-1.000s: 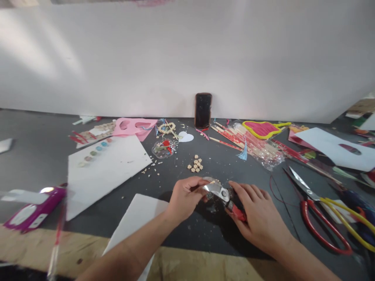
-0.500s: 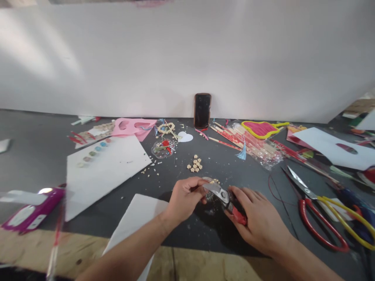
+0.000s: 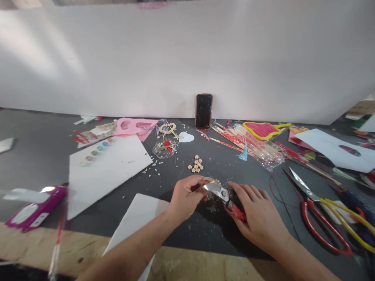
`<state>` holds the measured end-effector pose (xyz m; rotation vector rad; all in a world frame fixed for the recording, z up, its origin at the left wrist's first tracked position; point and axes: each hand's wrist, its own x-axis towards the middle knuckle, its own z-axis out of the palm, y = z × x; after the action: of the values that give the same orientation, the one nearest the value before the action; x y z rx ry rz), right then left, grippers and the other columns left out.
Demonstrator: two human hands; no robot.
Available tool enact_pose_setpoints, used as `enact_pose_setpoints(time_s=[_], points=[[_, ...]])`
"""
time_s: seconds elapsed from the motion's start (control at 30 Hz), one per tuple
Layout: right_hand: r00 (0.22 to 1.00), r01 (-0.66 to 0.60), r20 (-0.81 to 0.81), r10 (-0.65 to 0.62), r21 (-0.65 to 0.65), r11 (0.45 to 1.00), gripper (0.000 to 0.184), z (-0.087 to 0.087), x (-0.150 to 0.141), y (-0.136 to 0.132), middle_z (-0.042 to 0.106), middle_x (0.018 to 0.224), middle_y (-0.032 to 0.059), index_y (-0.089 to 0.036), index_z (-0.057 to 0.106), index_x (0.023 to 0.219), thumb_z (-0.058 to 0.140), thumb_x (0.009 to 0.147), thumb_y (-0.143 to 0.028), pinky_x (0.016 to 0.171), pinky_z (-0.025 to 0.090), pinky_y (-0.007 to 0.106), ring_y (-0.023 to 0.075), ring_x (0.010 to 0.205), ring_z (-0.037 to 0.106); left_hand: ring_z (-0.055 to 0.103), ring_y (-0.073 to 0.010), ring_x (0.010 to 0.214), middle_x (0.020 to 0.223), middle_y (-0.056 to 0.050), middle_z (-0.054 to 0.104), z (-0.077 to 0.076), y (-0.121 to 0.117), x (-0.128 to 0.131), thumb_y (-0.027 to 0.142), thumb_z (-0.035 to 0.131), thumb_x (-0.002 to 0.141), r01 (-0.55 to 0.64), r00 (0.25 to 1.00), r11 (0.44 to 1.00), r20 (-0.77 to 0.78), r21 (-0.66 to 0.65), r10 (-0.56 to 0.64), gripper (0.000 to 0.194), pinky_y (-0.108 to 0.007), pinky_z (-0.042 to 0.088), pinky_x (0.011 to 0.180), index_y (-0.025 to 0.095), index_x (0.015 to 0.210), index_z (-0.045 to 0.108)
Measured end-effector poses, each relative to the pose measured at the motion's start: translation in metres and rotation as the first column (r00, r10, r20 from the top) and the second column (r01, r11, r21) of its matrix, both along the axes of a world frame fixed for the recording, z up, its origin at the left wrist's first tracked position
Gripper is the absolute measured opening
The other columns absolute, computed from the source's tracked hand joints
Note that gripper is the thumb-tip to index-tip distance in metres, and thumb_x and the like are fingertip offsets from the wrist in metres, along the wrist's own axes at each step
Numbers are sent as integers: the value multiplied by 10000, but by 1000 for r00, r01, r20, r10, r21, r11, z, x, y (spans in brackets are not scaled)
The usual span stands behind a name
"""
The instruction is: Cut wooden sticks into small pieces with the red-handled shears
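My right hand [image 3: 259,214] is wrapped round the red handle of a pair of pruning shears [image 3: 218,191], whose metal blades point left. At the blade tips my left hand [image 3: 187,197] is closed in a pinch; what its fingers hold is hidden behind them and the blades. Small pale bits lie just behind the blades. A little farther back sits a small heap of flower-shaped wooden pieces [image 3: 196,164] on the dark table [image 3: 234,242].
Large scissors [image 3: 325,226] with red and yellow handles lie at right. Bundled red-and-tan sticks [image 3: 252,146] are behind them. A phone [image 3: 204,111] leans on the white wall. White boards [image 3: 108,175] and a purple tool [image 3: 36,208] lie at left.
The view has shifted slightly. My hands and the shears stay almost in the same place, with little visible movement at the blades.
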<state>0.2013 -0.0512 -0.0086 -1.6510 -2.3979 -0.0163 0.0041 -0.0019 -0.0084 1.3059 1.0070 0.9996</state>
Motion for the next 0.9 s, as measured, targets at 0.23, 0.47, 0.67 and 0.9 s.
enact_pose_setpoints(time_s=[0.23, 0.47, 0.67, 0.9], points=[[1000, 17, 4, -17, 11, 1000, 543, -1, 1, -1, 558, 1139, 128, -174, 383, 1280, 494, 766, -311, 807, 349, 418, 265, 995, 486, 486, -56, 455, 640, 9, 593, -2, 0, -1, 109, 525, 701, 36, 999, 999, 0, 5, -36, 148, -155, 396, 443, 136, 728, 668], [999, -19, -28, 20, 14, 1000, 512, -1, 1, 0, 567, 1115, 132, -172, 405, 1264, 490, 791, -351, 806, 368, 400, 251, 978, 506, 493, -65, 481, 692, -11, 619, 0, -1, 0, 105, 533, 701, 33, 999, 999, 18, 34, -34, 128, -166, 425, 466, 133, 695, 658], [1000, -28, -12, 28, -5, 1000, 476, 0, 0, -1, 583, 1073, 129, -155, 435, 1222, 467, 808, -389, 790, 392, 394, 247, 939, 529, 500, -72, 492, 701, -13, 630, 0, 0, -1, 112, 549, 707, 30, 999, 998, 36, 62, -32, 115, -174, 436, 476, 143, 675, 655], [999, -13, 29, 13, 6, 1000, 400, 2, 0, -7, 607, 995, 126, -148, 493, 1129, 474, 766, -314, 744, 406, 366, 232, 841, 561, 500, -63, 452, 689, -10, 634, 1, -3, 3, 115, 538, 691, 18, 1000, 1000, 22, 18, -18, 120, -160, 407, 419, 142, 683, 655]])
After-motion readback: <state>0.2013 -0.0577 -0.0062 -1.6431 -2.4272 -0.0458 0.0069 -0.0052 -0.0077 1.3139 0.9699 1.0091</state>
